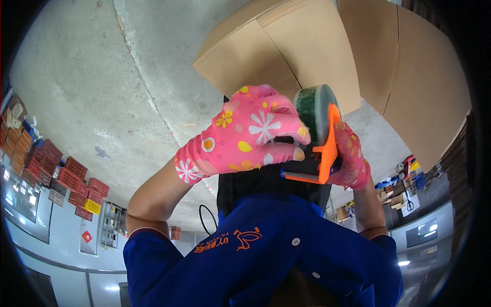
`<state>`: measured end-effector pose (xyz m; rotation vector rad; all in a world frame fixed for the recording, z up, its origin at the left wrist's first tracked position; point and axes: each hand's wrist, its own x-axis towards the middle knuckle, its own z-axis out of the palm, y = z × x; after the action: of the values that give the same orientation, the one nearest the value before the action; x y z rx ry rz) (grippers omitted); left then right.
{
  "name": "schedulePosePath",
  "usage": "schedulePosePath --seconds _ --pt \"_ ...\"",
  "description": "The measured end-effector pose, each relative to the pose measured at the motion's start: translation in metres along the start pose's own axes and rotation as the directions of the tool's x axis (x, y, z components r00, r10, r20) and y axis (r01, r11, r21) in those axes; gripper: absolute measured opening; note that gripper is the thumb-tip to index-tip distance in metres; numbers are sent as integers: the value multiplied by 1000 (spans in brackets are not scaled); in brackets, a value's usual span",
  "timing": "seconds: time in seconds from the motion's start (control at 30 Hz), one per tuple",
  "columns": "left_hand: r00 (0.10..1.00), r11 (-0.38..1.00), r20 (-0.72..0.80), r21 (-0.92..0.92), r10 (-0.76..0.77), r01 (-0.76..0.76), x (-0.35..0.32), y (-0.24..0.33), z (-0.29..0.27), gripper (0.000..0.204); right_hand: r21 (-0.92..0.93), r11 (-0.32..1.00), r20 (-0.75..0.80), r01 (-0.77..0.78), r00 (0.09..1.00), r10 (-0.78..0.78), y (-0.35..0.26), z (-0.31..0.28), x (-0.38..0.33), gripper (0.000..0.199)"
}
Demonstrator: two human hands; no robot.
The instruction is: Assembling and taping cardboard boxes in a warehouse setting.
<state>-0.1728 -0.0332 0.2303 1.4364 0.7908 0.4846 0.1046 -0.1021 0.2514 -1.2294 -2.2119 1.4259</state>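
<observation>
An orange tape dispenser [328, 153] with a large roll of green tape [310, 110] is held up in front of my chest. My right hand [352, 156], in a pink flowered glove, is closed around the dispenser from its right side. In a matching glove, my left hand [258, 130] reaches in from the left with its fingers curled. Its thumb and forefinger tips meet the lower left side of the roll. Whatever lies between those tips is too small to make out. The thumb's fingertip part looks worn or bare.
Large brown cardboard boxes [307, 46] stand just beyond the dispenser, with more cardboard [424, 77] at the right. Grey concrete floor [97, 66] spreads to the left. Stacked red crates [71, 176] sit at the far left, and assorted goods [396, 194] lie at the right.
</observation>
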Motion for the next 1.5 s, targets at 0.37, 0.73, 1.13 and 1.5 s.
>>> schedulePosePath --seconds 0.37,0.73,1.13,1.5 --pt "995 999 91 25 -28 26 4 -8 6 12 62 995 -11 -72 997 73 5 16 -13 100" --pt "972 956 212 -249 -105 158 -6 -51 16 14 246 952 192 -182 972 136 1 12 5 99" --pt "887 800 335 -408 -317 440 -3 -54 19 14 359 797 293 -485 870 397 -2 22 10 80" --pt "857 941 -398 -44 -326 337 73 -128 -136 11 769 244 423 -591 756 500 49 15 34 64"
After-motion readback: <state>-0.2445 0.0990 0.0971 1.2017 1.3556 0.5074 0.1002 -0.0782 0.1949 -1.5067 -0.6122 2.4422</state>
